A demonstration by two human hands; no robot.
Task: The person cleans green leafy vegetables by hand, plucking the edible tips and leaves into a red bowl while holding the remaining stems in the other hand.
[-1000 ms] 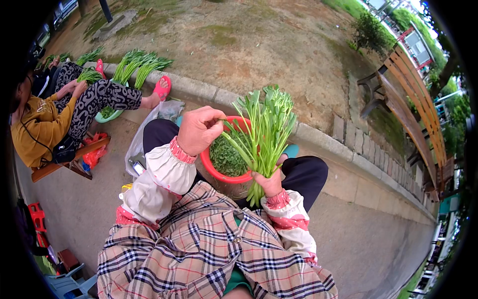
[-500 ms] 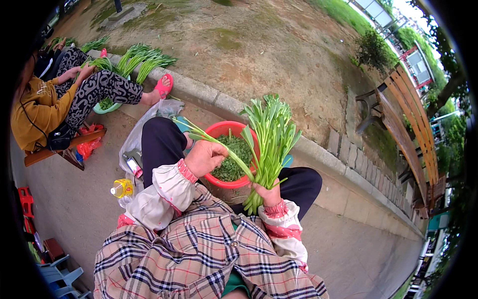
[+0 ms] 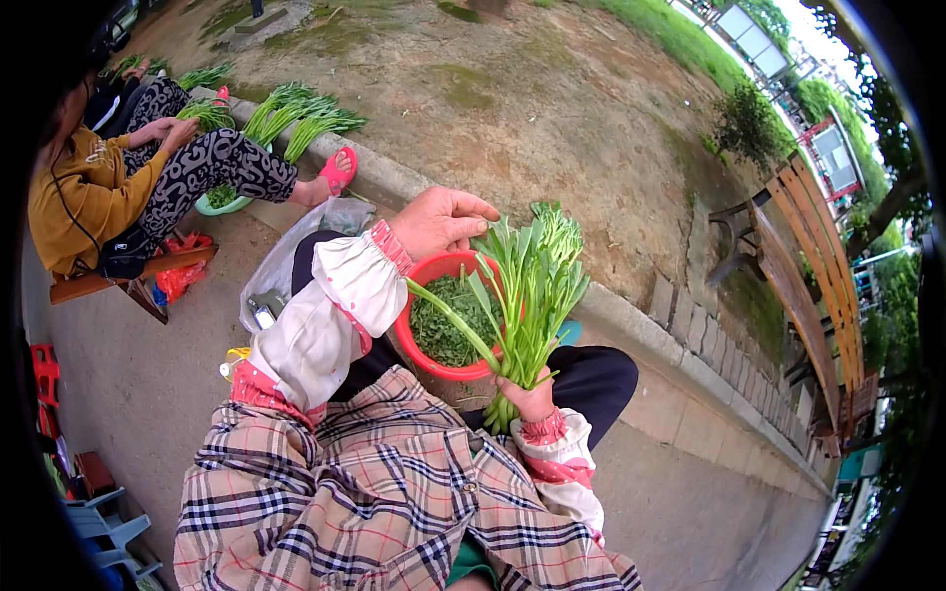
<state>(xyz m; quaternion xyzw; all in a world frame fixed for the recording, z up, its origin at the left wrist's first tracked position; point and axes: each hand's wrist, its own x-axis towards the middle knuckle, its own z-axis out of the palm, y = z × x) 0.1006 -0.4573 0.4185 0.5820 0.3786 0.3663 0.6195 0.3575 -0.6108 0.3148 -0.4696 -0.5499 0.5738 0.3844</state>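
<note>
My right hand [image 3: 528, 398] is closed round the lower stems of a bunch of long-stemmed leafy greens [image 3: 537, 286], held upright above my lap. One bare stem [image 3: 448, 317] leans out of the bunch to the left. At the bunch's upper left, beside the leaf tips, is my left hand [image 3: 441, 223]; its thumb and forefinger point right, a little apart, and I make out nothing held between them. Below that hand, between my knees, stands a red basin [image 3: 406, 335] with loose plucked green leaves [image 3: 448, 320] in it.
A stone kerb [image 3: 680, 369] runs diagonally past the basin. To the left, a seated person [image 3: 89, 217] handles greens, with more green bundles [image 3: 305, 123] on the kerb. A clear plastic bag [image 3: 281, 261] lies by my left knee. A wooden bench [image 3: 803, 286] stands right.
My left hand has left the leaning stem and moved up to the leaf tips. That stem now looks shorter at its outer end. My right hand keeps its hold on the bunch.
</note>
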